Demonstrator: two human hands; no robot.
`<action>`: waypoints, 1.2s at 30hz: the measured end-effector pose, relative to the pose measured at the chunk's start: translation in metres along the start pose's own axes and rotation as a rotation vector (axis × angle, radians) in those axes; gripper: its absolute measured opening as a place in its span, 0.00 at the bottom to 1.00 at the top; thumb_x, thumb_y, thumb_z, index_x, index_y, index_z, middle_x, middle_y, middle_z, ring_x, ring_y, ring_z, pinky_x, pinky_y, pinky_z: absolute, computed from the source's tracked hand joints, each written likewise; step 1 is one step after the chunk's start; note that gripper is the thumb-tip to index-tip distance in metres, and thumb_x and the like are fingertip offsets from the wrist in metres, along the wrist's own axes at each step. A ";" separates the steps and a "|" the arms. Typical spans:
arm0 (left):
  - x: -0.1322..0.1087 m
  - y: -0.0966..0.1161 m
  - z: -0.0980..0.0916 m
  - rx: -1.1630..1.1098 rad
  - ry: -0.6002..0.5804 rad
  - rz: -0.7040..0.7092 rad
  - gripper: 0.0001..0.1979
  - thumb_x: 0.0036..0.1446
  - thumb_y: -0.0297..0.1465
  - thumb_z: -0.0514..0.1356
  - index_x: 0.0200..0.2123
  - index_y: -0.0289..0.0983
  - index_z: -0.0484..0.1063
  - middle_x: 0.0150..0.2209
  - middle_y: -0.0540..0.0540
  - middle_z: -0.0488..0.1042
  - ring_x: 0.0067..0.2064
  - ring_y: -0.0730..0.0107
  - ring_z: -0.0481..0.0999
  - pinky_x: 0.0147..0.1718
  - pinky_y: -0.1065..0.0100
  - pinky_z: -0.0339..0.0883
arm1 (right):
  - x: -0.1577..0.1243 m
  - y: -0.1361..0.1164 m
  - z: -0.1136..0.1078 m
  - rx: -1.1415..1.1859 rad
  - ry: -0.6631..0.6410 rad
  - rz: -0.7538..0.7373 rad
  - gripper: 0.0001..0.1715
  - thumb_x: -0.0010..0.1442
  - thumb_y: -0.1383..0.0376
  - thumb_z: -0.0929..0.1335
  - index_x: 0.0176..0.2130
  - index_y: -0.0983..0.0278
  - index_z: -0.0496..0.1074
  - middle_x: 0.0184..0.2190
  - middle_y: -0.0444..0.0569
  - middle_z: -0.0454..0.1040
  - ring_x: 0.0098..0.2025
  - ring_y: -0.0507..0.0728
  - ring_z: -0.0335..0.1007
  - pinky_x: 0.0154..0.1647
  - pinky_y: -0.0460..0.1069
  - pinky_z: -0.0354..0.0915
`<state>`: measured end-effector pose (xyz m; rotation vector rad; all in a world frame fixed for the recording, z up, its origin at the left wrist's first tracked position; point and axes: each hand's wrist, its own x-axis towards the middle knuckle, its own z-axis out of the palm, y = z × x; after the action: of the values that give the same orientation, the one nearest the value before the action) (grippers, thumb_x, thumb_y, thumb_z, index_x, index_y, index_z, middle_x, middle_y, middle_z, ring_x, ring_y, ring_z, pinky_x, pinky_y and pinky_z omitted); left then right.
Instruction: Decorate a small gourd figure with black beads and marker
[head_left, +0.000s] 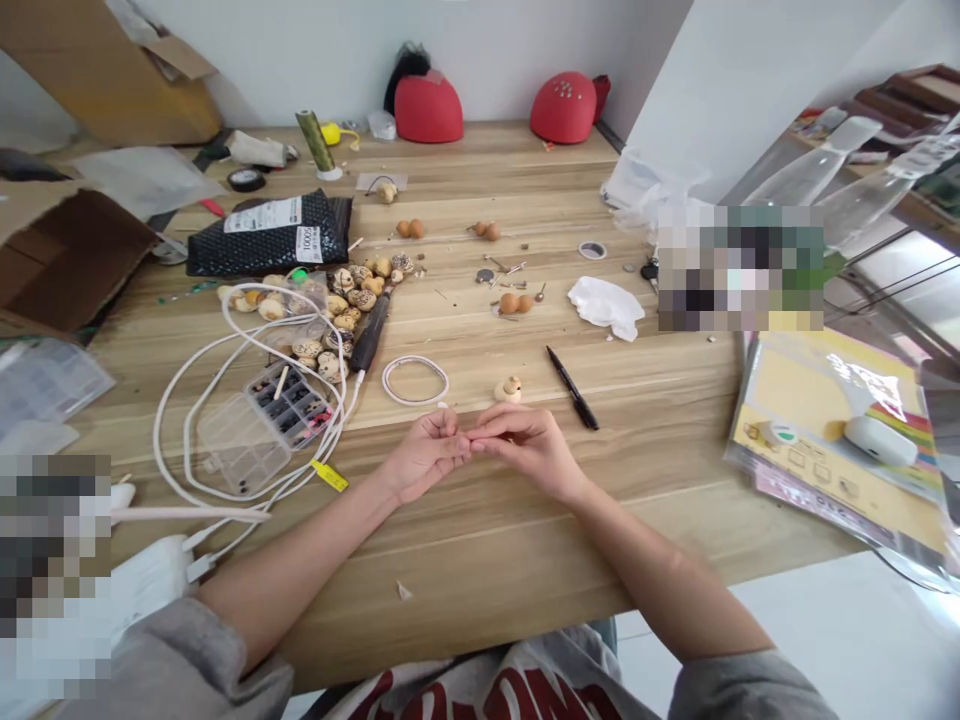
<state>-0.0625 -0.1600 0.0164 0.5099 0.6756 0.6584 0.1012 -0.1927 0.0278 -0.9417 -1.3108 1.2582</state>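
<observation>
Above the wooden table, my left hand (427,456) and my right hand (534,448) meet, fingertips pinched against each other. Whatever lies between the fingers is too small or too hidden to make out. Just beyond my right hand sits a small pale gourd (508,389) with a dark spot on it. A black marker pen (571,388) lies to its right. To the left, past my left hand, there is a loop of pale pink and white cord (384,384). Near it rests a black-handled tool (370,335) with a white cable attached.
Several speckled gourds (346,318) lie left, beside a compartment box (289,405) and coiled white cable (159,420). Further back are brown gourds (516,303), crumpled tissue (606,306), a black parcel (270,232) and red objects (428,108). Plastic-wrapped packs (832,410) sit right.
</observation>
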 end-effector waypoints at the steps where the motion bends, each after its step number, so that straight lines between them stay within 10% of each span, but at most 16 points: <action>1: 0.000 0.000 0.000 0.002 -0.005 0.002 0.23 0.32 0.26 0.74 0.20 0.33 0.60 0.19 0.53 0.73 0.23 0.80 0.74 0.27 0.80 0.69 | 0.000 0.000 0.000 0.021 -0.002 0.000 0.04 0.49 0.65 0.74 0.30 0.59 0.80 0.30 0.47 0.76 0.31 0.50 0.70 0.31 0.46 0.66; 9: 0.000 -0.002 -0.001 0.084 0.050 0.052 0.18 0.36 0.27 0.73 0.22 0.33 0.64 0.24 0.50 0.77 0.28 0.77 0.77 0.32 0.77 0.71 | 0.003 -0.006 0.000 0.091 0.064 0.055 0.04 0.51 0.64 0.72 0.30 0.62 0.78 0.27 0.45 0.75 0.29 0.50 0.70 0.31 0.47 0.68; 19: 0.012 -0.014 -0.004 0.757 0.155 0.566 0.12 0.52 0.34 0.63 0.39 0.34 0.69 0.38 0.41 0.78 0.40 0.66 0.77 0.39 0.68 0.68 | 0.007 -0.014 -0.039 0.015 0.459 -0.030 0.04 0.48 0.67 0.74 0.30 0.61 0.79 0.25 0.44 0.78 0.27 0.50 0.71 0.31 0.47 0.69; 26: 0.044 -0.005 0.021 1.239 0.024 0.700 0.33 0.46 0.30 0.66 0.57 0.39 0.62 0.59 0.38 0.63 0.60 0.55 0.62 0.56 0.57 0.59 | 0.014 -0.006 -0.048 -0.043 0.544 -0.018 0.04 0.46 0.67 0.74 0.28 0.63 0.78 0.24 0.45 0.77 0.25 0.50 0.70 0.29 0.48 0.68; 36: 0.058 -0.004 0.018 1.183 0.028 0.666 0.22 0.52 0.31 0.62 0.52 0.38 0.69 0.46 0.41 0.75 0.49 0.59 0.73 0.52 0.62 0.62 | 0.014 -0.004 -0.038 -0.114 0.434 0.046 0.03 0.49 0.67 0.72 0.30 0.63 0.77 0.29 0.46 0.79 0.31 0.52 0.75 0.34 0.47 0.72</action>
<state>-0.0142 -0.1267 0.0025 1.8776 0.8915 0.8364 0.1368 -0.1738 0.0305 -1.2516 -1.0283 0.9495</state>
